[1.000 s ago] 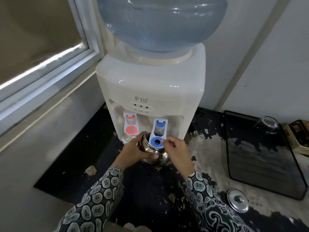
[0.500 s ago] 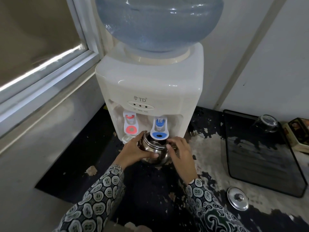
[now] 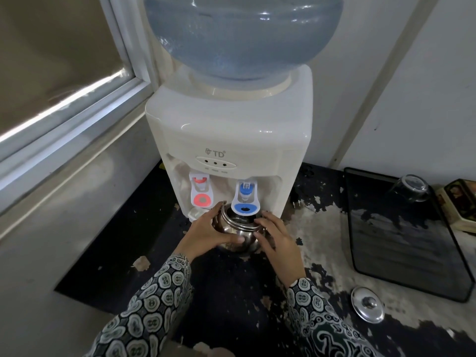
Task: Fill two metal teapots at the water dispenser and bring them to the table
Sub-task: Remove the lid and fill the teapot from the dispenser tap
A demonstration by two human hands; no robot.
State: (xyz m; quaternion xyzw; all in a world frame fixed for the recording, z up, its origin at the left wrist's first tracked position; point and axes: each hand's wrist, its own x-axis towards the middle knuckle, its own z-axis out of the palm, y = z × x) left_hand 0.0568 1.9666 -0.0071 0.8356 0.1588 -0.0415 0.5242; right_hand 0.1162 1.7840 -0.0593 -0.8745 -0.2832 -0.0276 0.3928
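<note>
This looks like a plain pantry or tea corner, in a home or small office; which of the two cannot be told. A white countertop water dispenser [image 3: 231,150] with a big blue bottle [image 3: 242,34] and red and blue taps stands on a worn black counter [image 3: 123,253] whose coating has flaked off in patches. Beside it lie a dark tray [image 3: 401,243] with an upturned glass [image 3: 410,188], a metal lid [image 3: 367,304] and a decorated tin [image 3: 461,199], with a window [image 3: 64,73] on the left
</note>
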